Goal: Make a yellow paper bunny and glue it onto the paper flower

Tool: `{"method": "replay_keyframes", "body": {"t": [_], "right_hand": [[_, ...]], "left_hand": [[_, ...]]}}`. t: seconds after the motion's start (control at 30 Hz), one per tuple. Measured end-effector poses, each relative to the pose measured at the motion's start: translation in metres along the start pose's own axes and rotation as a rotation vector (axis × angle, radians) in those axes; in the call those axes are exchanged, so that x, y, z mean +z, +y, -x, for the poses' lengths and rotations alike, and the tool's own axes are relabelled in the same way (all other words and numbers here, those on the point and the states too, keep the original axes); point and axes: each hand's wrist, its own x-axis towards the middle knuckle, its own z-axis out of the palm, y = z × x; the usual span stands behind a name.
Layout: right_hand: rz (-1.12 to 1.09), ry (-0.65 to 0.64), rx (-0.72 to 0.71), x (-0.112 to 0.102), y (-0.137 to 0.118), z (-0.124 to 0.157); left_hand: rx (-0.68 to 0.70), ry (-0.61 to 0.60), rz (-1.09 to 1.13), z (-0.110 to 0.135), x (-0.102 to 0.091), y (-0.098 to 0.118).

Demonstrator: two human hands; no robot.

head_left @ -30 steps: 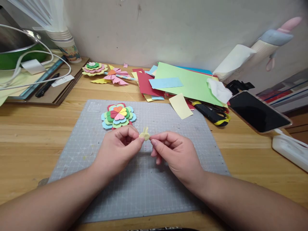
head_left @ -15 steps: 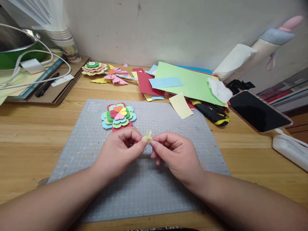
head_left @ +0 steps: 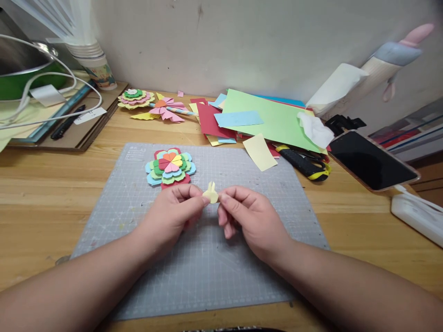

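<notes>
Between my hands, above the middle of the grey cutting mat, is a small pale yellow paper cutout with two narrow prongs pointing up. My left hand pinches its left edge between thumb and forefinger. The right edge is pinched the same way by my right hand, whose other fingers curl underneath. Just behind my left hand, a layered paper flower in red, blue, green, yellow and pink lies flat on the mat.
Behind the mat lie a light green paper sheet, a yellow paper piece and a finished-looking paper flower stem. A black-and-yellow utility knife and a phone are at right. Paper cups stand at back left.
The yellow paper cutout has turned a little and now shows a wider, flatter face, its prongs slightly higher. Both hands stay nearly in place, still pinching it.
</notes>
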Motion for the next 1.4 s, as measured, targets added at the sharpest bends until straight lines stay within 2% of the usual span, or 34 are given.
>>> {"method": "replay_keyframes", "body": {"t": [0.13, 0.3, 0.53, 0.87, 1.0, 1.27, 1.4], "right_hand": [[-0.015, 0.032, 0.0, 0.0015, 0.0009, -0.0011], [0.048, 0.005, 0.009, 0.0012, 0.0015, -0.0005], [-0.044, 0.04, 0.026, -0.0012, 0.0039, -0.0031], [-0.036, -0.021, 0.049, 0.001, 0.0016, -0.0024], [-0.03, 0.023, 0.017, 0.0001, 0.0024, -0.0024], [0.11, 0.093, -0.069, 0.0011, 0.0008, 0.0001], [0.13, 0.076, -0.061, 0.0024, -0.0011, 0.0006]], "left_hand": [[-0.011, 0.009, 0.059, -0.0006, -0.0002, 0.0011], [-0.017, -0.017, 0.024, -0.0009, 0.0015, 0.0029], [0.021, -0.073, 0.066, -0.0014, 0.0052, 0.0048], [-0.028, -0.015, 0.065, -0.0023, 0.0024, 0.0038], [-0.055, -0.023, 0.146, -0.0019, 0.002, 0.0043], [-0.058, -0.008, 0.106, -0.003, 0.0034, 0.0037], [-0.049, -0.004, 0.046, -0.0023, 0.003, 0.0035]]}}
